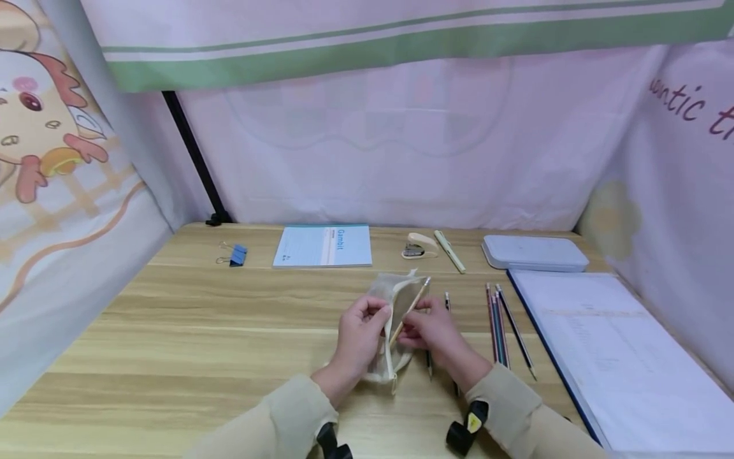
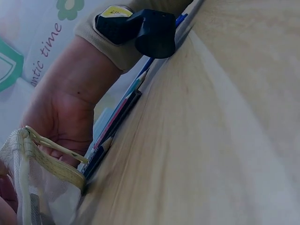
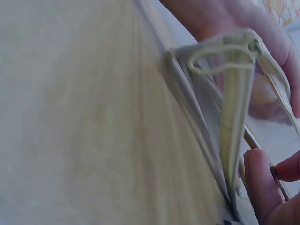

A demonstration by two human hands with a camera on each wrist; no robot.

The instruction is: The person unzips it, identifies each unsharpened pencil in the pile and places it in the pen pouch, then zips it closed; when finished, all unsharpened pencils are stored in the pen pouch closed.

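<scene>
A pale see-through zipper pouch (image 1: 380, 370) stands unzipped near the table's middle. My left hand (image 1: 361, 331) grips its side, thumb near the zipper edge. From the right, my right hand (image 1: 436, 330) pinches a light yellowish pencil (image 1: 422, 292) that slants into the pouch mouth. In the right wrist view, the pencil (image 3: 254, 142) is between the thumb and a finger of the right hand (image 3: 265, 187), behind the zipper edge. The left wrist view has the pouch (image 2: 56, 187) in front of the right hand's fingers, hiding them partly. Dark pencils (image 1: 447, 301) lie beneath the right hand.
More pencils (image 1: 497, 328) lie to the right, beside a blue-edged folder with papers (image 1: 625, 357). Along the back are a white case (image 1: 534, 253), a pale green pen (image 1: 450, 250), a stapler (image 1: 423, 242), a light blue notebook (image 1: 309, 245) and blue binder clips (image 1: 237, 255).
</scene>
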